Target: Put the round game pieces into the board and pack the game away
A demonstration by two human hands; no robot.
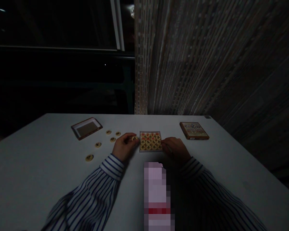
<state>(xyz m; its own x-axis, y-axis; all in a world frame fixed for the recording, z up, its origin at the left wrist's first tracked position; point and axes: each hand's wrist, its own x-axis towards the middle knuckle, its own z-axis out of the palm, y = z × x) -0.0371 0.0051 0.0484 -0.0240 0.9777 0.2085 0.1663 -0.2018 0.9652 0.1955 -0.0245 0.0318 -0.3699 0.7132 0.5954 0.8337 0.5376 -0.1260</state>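
Between my hands on the white table lies a shallow tray (pixel 151 151) filled with rows of round Chinese chess pieces, some marked in red and some in black. My left hand (pixel 124 147) pinches a single chess piece (pixel 134 138) just left of the tray, its marked face showing. At the tray's right edge, my right hand (pixel 177 149) has its fingertips touching the side, with the thumb and curled fingers partly in shadow. Several loose chess pieces (pixel 98 145) with black characters are scattered to the left of my left hand.
An open box lid or tray (pixel 86 128) with a brown rim lies at the back left of the table (pixel 50 166). A printed flat box (pixel 194 130) sits at the back right. A pixelated pink shape (pixel 156 195) covers the front middle. Behind the table hangs a string curtain (pixel 183 57).
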